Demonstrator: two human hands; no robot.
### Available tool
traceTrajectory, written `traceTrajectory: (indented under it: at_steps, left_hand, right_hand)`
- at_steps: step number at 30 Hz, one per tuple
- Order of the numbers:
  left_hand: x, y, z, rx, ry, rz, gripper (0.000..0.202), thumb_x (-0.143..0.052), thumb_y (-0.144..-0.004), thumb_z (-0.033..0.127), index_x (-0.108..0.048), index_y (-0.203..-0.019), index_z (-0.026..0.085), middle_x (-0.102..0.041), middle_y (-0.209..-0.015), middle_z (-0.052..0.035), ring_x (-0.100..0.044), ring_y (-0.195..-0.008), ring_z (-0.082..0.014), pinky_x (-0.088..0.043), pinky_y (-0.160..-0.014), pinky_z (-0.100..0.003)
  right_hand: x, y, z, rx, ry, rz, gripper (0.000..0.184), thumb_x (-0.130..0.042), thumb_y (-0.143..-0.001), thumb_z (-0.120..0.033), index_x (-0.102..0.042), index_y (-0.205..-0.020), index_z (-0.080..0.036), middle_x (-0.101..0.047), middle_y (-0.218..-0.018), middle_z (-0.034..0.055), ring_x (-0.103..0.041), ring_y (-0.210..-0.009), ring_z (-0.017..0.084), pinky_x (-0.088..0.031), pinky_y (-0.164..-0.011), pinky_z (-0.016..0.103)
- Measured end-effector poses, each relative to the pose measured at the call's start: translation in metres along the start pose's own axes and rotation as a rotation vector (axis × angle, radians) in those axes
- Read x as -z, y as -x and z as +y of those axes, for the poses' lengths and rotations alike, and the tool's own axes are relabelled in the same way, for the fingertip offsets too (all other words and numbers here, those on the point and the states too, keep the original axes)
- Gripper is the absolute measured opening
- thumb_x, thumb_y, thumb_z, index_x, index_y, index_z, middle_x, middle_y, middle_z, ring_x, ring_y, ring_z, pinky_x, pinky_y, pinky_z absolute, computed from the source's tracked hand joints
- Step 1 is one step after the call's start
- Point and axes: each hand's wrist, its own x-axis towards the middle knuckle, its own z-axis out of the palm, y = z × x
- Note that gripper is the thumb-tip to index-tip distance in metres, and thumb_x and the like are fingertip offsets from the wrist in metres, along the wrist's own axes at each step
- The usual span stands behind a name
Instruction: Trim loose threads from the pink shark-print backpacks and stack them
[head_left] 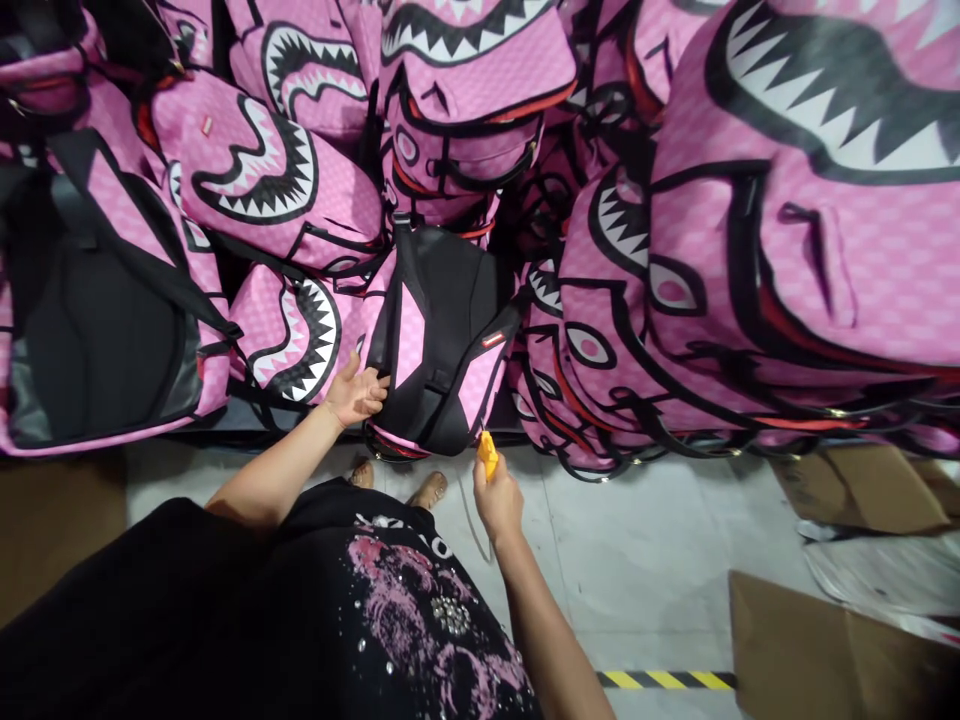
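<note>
A person's left grip (pixel 361 394), fingers loosely spread, is at the 8 o'clock edge of a pink-and-black backpack (pixel 450 320) near mid-view, while the right grip (pixel 498 488), wrapped around a yellow tool (pixel 487 456), sits by its 5 o'clock corner. Shark-mouth backpacks (pixel 259 165) crowd from 9 through 3 o'clock.

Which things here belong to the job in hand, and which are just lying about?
In use:
orange-yellow tool, held in the right hand
pink-and-black backpack, with the open left hand by its side

Apparently just lying about:
surrounding shark-mouth backpacks, unhandled
brown cardboard, lower right
</note>
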Motion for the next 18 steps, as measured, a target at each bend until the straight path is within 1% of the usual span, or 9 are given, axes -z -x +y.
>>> traceTrajectory:
  at_steps: [3, 5, 7, 9, 11, 14, 16, 18]
  left_hand:
    - [0.000, -0.007, 0.000, -0.005, -0.024, -0.026, 0.067, -0.030, -0.091, 0.074, -0.053, -0.063, 0.017, -0.061, -0.074, -0.0071, -0.039, -0.047, -0.0064, -0.023, -0.043, -0.021]
    - [-0.001, -0.009, 0.001, -0.003, -0.028, -0.054, 0.070, -0.027, -0.091, 0.075, -0.054, -0.063, 0.017, -0.063, -0.078, -0.0078, -0.035, -0.046, -0.0054, -0.025, -0.044, -0.022]
    - [-0.003, -0.010, 0.001, 0.003, -0.045, -0.053, 0.071, -0.027, -0.090, 0.076, -0.059, -0.068, 0.017, -0.066, -0.081, -0.0083, -0.033, -0.045, -0.0049, -0.026, -0.044, -0.022]
    - [-0.004, -0.010, 0.002, 0.021, -0.061, -0.046, 0.073, -0.025, -0.089, 0.077, -0.064, -0.077, 0.017, -0.066, -0.079, -0.0082, -0.032, -0.044, -0.0048, -0.027, -0.043, -0.022]
    - [-0.004, -0.010, 0.002, 0.047, -0.053, -0.063, 0.074, -0.024, -0.090, 0.077, -0.067, -0.084, 0.017, -0.065, -0.076, -0.0078, -0.033, -0.043, -0.0046, -0.028, -0.042, -0.021]
    - [-0.005, -0.009, 0.003, 0.075, -0.024, -0.097, 0.073, -0.026, -0.091, 0.075, -0.067, -0.084, 0.016, -0.065, -0.075, -0.0078, -0.035, -0.043, -0.0047, -0.028, -0.041, -0.020]
    - [-0.006, -0.008, 0.003, 0.084, -0.008, -0.112, 0.072, -0.024, -0.093, 0.073, -0.067, -0.082, 0.015, -0.064, -0.075, -0.0079, -0.036, -0.044, -0.0049, -0.028, -0.041, -0.019]
    - [-0.006, -0.008, 0.003, 0.085, -0.003, -0.116, 0.072, -0.023, -0.094, 0.071, -0.066, -0.080, 0.015, -0.063, -0.073, -0.0075, -0.037, -0.044, -0.0055, -0.028, -0.041, -0.019]
  right_hand:
    - [0.006, 0.019, 0.002, -0.018, -0.036, -0.022, 0.042, -0.037, -0.100, -0.037, -0.053, -0.133, -0.016, -0.070, -0.085, 0.0086, -0.065, -0.073, 0.021, -0.034, -0.062, 0.027]
    - [0.007, 0.034, 0.004, -0.032, -0.075, -0.047, 0.043, -0.036, -0.099, -0.038, -0.053, -0.132, -0.016, -0.070, -0.085, 0.0086, -0.066, -0.075, 0.023, -0.036, -0.063, 0.028]
    - [0.008, 0.051, 0.006, -0.041, -0.111, -0.076, 0.043, -0.034, -0.099, -0.041, -0.055, -0.127, -0.017, -0.070, -0.084, 0.0083, -0.067, -0.077, 0.024, -0.038, -0.064, 0.028]
    - [0.007, 0.071, 0.011, -0.055, -0.136, -0.105, 0.043, -0.032, -0.098, -0.043, -0.057, -0.121, -0.018, -0.070, -0.083, 0.0086, -0.068, -0.078, 0.026, -0.040, -0.064, 0.028]
    - [0.004, 0.095, 0.018, -0.075, -0.161, -0.129, 0.045, -0.031, -0.097, -0.045, -0.056, -0.121, -0.017, -0.071, -0.085, 0.0097, -0.069, -0.080, 0.027, -0.041, -0.064, 0.029]
    - [-0.002, 0.130, 0.026, -0.083, -0.155, -0.166, 0.048, -0.028, -0.097, -0.045, -0.056, -0.124, -0.017, -0.072, -0.084, 0.0102, -0.070, -0.079, 0.027, -0.043, -0.064, 0.030]
    - [-0.007, 0.144, 0.022, -0.064, -0.108, -0.204, 0.047, -0.028, -0.097, -0.044, -0.056, -0.126, -0.019, -0.072, -0.080, 0.0082, -0.070, -0.074, 0.026, -0.042, -0.061, 0.029]
    - [-0.010, 0.144, 0.009, -0.017, -0.048, -0.249, 0.044, -0.032, -0.098, -0.042, -0.055, -0.129, -0.022, -0.072, -0.079, 0.0061, -0.069, -0.070, 0.024, -0.041, -0.060, 0.028]
